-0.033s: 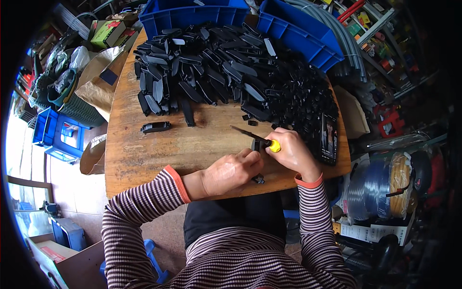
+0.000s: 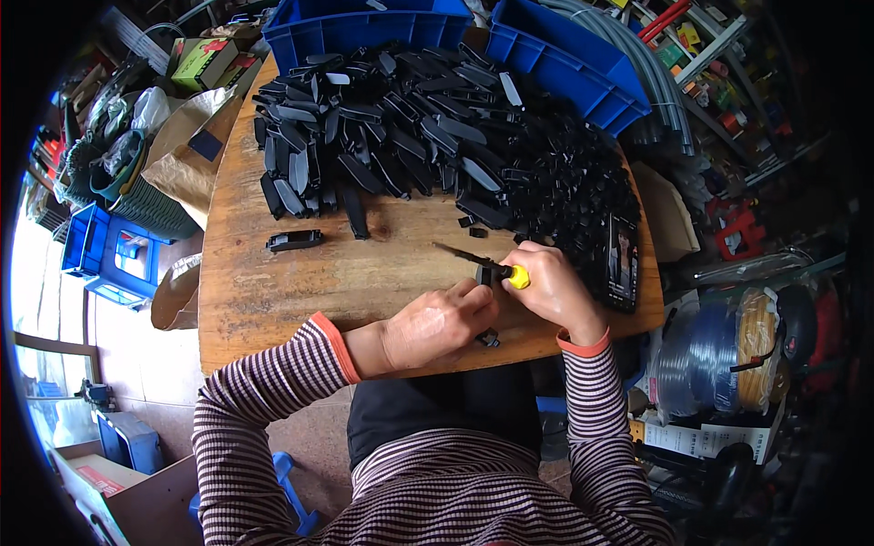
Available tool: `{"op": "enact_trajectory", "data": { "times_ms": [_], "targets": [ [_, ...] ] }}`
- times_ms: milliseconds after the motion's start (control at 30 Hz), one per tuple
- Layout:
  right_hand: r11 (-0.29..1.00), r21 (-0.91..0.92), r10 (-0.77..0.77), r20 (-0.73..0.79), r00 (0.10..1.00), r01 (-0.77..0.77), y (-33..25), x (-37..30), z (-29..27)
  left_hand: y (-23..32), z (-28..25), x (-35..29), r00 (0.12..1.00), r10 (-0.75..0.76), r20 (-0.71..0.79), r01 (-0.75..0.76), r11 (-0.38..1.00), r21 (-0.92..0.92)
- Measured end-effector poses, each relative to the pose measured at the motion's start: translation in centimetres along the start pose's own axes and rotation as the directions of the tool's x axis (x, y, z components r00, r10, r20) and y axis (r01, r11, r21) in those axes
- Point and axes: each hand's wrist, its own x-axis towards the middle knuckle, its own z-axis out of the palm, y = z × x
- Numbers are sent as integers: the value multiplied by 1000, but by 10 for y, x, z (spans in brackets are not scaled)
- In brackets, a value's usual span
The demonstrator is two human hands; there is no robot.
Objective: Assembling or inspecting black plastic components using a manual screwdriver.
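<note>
My left hand (image 2: 435,325) is closed around a black plastic part (image 2: 483,274), most of it hidden by the fingers. One end of a dark piece sticks out below them. My right hand (image 2: 553,284) grips a screwdriver-like tool (image 2: 519,277) with a yellow end at the fist. Its dark, thin shaft points left and away, crossing just over the black part. A single black clip-shaped piece (image 2: 294,240) lies alone at the left. Another long piece (image 2: 354,213) lies by the pile's near edge.
Long black plastic pieces (image 2: 391,127) heap across the far side of the wooden table (image 2: 264,300), with small black parts (image 2: 569,173) to their right. A phone (image 2: 623,261) leans at the right edge. Two blue bins (image 2: 364,32) stand behind. Clear tubing coils (image 2: 696,359) sit right.
The tool's tip has shifted slightly left and away. Both hands stay almost where they were, and the parts on the table have not moved.
</note>
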Motion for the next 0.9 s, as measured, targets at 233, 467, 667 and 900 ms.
{"op": "enact_trajectory", "data": {
  "times_ms": [233, 467, 667, 900],
  "targets": [
    [1000, 13, -6, -16, 1000, 6, -5, -2, -1, -3, -2, 0, 1000, 22, -8, -22, 1000, -1],
    [995, 73, -49, -196, 979, 64, -15, 0, 3, 0, 0, 1, 994, 67, -90, -56, 991, 124],
    [993, 51, -85, -262, 961, 102, -16, 2, 16, 0, 5, 2, 992, 78, -101, -63, 988, 143],
    [990, -2, -137, -243, 960, 141, -15, 2, 17, -2, 6, 1, 991, 92, -102, -83, 992, 91]
  ]
}}
